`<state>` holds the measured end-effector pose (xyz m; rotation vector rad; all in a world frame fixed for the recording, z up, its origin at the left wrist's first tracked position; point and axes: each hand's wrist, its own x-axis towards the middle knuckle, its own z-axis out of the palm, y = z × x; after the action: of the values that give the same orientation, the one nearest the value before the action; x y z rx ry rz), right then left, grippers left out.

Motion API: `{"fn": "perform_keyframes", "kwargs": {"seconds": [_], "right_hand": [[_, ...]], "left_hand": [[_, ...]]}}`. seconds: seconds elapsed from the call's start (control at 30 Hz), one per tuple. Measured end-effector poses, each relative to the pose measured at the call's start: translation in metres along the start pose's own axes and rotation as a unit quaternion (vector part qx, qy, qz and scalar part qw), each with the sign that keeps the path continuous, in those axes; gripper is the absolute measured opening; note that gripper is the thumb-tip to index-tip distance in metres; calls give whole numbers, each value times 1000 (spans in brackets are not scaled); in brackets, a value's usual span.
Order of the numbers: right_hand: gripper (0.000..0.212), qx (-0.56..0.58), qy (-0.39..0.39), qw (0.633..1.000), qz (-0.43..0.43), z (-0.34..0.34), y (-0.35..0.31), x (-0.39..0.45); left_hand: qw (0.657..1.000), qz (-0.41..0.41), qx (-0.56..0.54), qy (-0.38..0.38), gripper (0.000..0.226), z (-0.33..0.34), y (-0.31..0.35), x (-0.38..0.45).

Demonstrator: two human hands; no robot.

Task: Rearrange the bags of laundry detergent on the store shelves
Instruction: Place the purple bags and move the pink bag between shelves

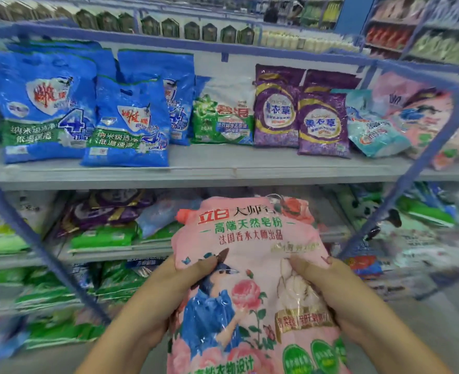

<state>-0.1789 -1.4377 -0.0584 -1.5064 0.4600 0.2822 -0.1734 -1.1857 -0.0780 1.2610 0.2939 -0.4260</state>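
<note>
I hold the pink bag (252, 279) upright before the shelf (196, 168): glossy, crinkled, printed with roses, a figure in blue and green text. Left hand (169, 298) and right hand (336, 295) grip its sides, thumbs pressing the front.

grey shelf (196, 168) | 3 blue bags (47, 103) | green bag (223, 117) | 2 purple bags (322, 125)

Held bag (252, 279) sits in front of the shelving, below the middle shelf (196, 168), left hand (174, 290) on its left edge, right hand (328, 287) on its right. On that shelf, a row of bags (131, 122) stands upright from left end to right end, some overlapping. Lower shelves (115, 249) carry bags lying flat in stacks.
</note>
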Motion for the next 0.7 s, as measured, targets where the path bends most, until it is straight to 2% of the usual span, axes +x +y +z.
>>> {"fn": "perform_keyframes", "kwargs": {"seconds": [0.17, 0.33, 0.57, 0.7], "right_hand": [[23, 10, -14, 998, 53, -47, 42, 17], [21, 26, -39, 998, 47, -117, 50, 31], [38, 81, -39, 996, 19, -202, 50, 61], [41, 91, -54, 994, 3, -224, 43, 87]], "left_hand": [[999, -32, 8, 15, 29, 37, -42, 2], [997, -22, 34, 68, 32, 96, -75, 23], [996, -15, -14, 85, 22, 178, -98, 50], [998, -16, -20, 56, 47, 193, -101, 69]]}}
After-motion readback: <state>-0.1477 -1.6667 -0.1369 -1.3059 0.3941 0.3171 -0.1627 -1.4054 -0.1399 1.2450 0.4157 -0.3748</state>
